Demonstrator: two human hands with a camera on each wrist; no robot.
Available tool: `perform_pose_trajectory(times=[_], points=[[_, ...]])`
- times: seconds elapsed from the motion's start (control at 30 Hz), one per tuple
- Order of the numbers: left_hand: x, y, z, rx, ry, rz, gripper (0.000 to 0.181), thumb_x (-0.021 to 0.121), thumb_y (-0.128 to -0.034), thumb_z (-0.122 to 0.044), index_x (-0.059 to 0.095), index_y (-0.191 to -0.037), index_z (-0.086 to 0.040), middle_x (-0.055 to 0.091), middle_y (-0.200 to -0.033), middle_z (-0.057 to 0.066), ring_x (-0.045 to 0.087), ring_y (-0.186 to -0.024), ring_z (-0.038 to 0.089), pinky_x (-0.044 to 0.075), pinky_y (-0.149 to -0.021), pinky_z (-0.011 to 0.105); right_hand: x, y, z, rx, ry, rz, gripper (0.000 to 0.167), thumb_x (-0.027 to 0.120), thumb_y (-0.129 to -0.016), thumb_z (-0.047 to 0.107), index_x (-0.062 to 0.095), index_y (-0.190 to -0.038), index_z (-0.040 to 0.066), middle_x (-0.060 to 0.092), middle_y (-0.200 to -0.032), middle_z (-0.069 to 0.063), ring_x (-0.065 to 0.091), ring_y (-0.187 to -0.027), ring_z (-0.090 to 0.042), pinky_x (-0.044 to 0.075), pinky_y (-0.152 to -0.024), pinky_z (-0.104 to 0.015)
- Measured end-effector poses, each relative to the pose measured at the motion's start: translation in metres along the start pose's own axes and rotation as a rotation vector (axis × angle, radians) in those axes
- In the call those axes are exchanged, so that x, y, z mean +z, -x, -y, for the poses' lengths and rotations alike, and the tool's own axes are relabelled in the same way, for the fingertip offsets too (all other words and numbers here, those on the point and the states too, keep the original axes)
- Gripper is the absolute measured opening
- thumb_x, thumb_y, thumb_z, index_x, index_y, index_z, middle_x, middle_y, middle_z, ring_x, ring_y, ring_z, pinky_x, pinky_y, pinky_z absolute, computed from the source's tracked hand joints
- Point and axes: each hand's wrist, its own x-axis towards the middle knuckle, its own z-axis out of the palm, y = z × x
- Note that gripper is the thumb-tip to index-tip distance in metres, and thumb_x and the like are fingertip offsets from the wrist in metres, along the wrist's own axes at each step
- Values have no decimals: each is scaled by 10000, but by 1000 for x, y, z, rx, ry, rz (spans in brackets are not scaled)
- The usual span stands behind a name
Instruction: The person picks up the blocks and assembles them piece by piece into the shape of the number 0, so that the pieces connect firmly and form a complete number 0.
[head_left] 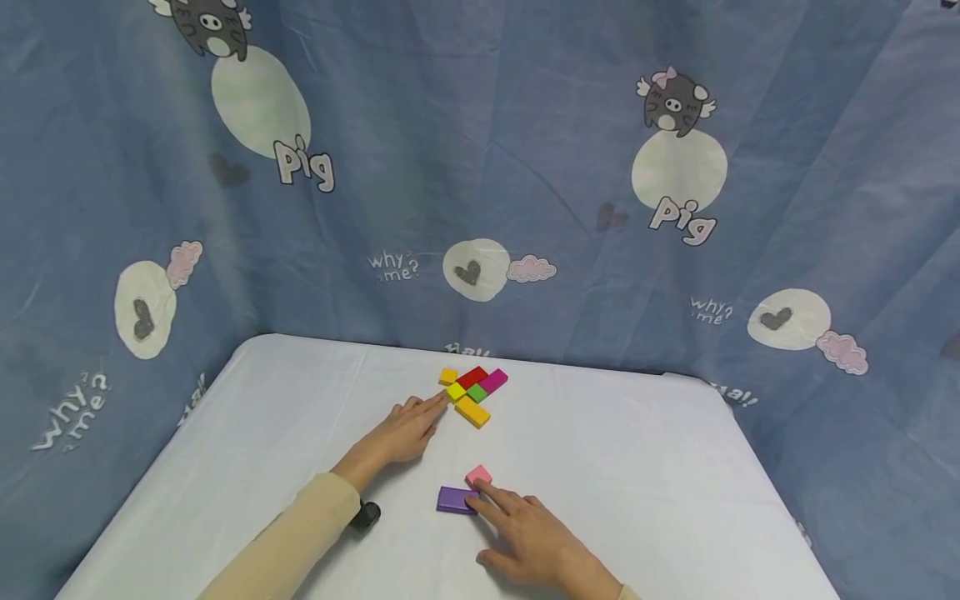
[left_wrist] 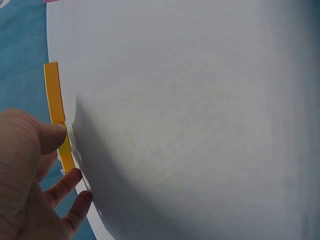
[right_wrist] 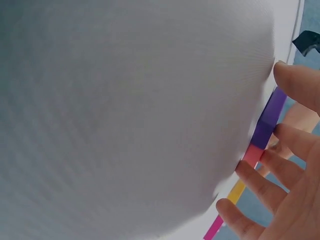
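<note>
My left hand (head_left: 407, 431) reaches toward a cluster of flat coloured blocks, its fingertips touching the bright yellow block (head_left: 457, 392). Around that block lie an orange-yellow rectangle (head_left: 472, 412), a green block (head_left: 477, 392), a red block (head_left: 472, 377), a magenta block (head_left: 493, 381) and a small orange-yellow block (head_left: 447, 377). Closer to me, my right hand (head_left: 531, 537) has its fingers spread, with fingertips at the right end of a purple rectangle (head_left: 453, 500) and at a pink block (head_left: 478, 476). In the right wrist view, the purple block (right_wrist: 270, 117) and pink block (right_wrist: 252, 155) meet edge to edge.
A white cloth covers the table (head_left: 637, 467). Beneath my left forearm a black object (head_left: 366, 516) shows, partly hidden by the sleeve. Behind the table hangs a blue curtain (head_left: 450, 167) printed with pigs and lettering.
</note>
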Motion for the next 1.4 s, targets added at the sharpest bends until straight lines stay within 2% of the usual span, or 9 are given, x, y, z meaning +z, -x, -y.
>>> perform_pose_trajectory(times=[0.43,0.63,0.9,1.17,1.4], points=[[-3,-7,-3,8,-74,17,557,574,-990,-205,389,-1505,-101,317,-1572,32,470,-1191,270,410,-982,514,-2,-1,0,16,-2,31,713,499,-956,569,252,-1558,277,225,-1606,8,376,-1380,-186,430,-1004,-436],[-4,-9,-4,20,-105,7,536,565,-993,-204,407,-1495,-98,356,-1551,52,470,-1195,275,399,-989,533,-4,-4,-1,27,-9,44,715,501,-953,573,240,-1559,297,223,-1606,19,375,-1380,-183,424,-1013,-444],[-4,-8,-5,15,-99,11,514,560,-994,-207,431,-1479,-97,414,-1507,77,452,-1230,291,375,-1013,560,-2,-2,-1,16,-17,44,716,505,-953,569,245,-1559,288,228,-1605,10,379,-1378,-187,430,-1004,-442],[-3,-10,-3,24,-118,-2,504,549,-1001,-208,431,-1478,-92,395,-1514,91,410,-1306,299,359,-1031,566,-3,-4,0,35,-30,62,718,482,-951,598,237,-1559,307,210,-1609,32,371,-1383,-181,431,-1005,-446],[-6,-9,-3,27,-102,43,504,532,-1008,-195,418,-1482,-67,340,-1552,107,423,-1315,324,378,-1013,550,-4,-4,0,25,-37,46,720,512,-943,587,263,-1553,297,225,-1605,27,378,-1380,-182,440,-994,-460]])
